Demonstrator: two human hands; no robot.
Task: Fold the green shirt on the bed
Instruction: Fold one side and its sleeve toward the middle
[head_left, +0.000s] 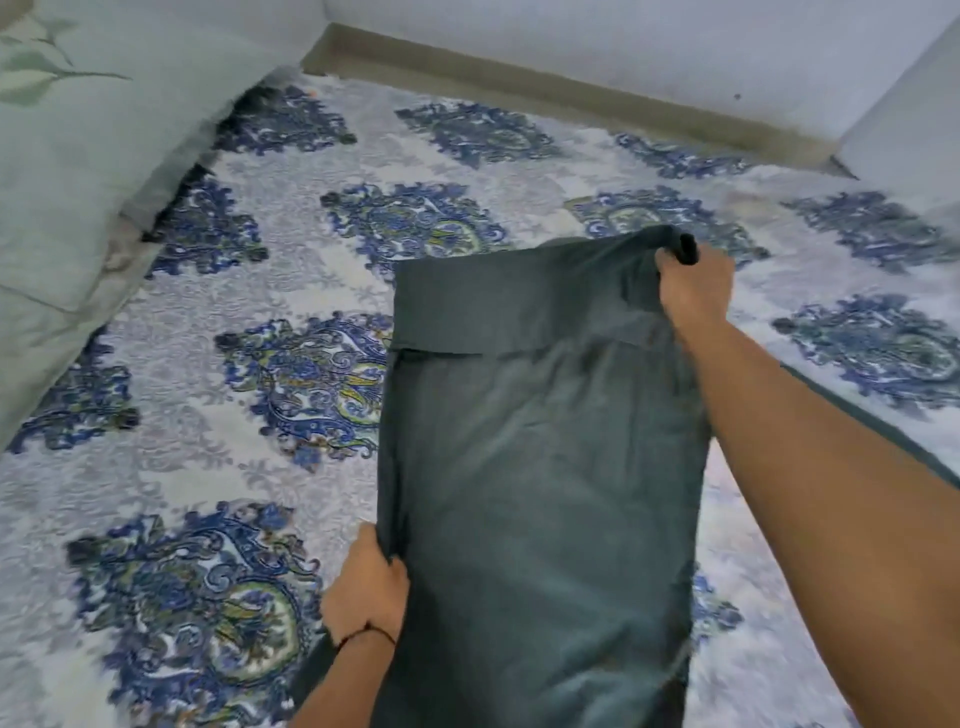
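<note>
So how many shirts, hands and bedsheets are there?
Shirts: 1, the green shirt.
Hands: 2, the left hand and the right hand, both gripping the green shirt.
Bedsheets: 1, the blue patterned bedsheet.
Total: 4.

A bedroom at home.
Patterned blue bedsheet (291, 374) underfoot, pale green pillow (88, 171) at left, plain white wall (623, 47) behind.
</note>
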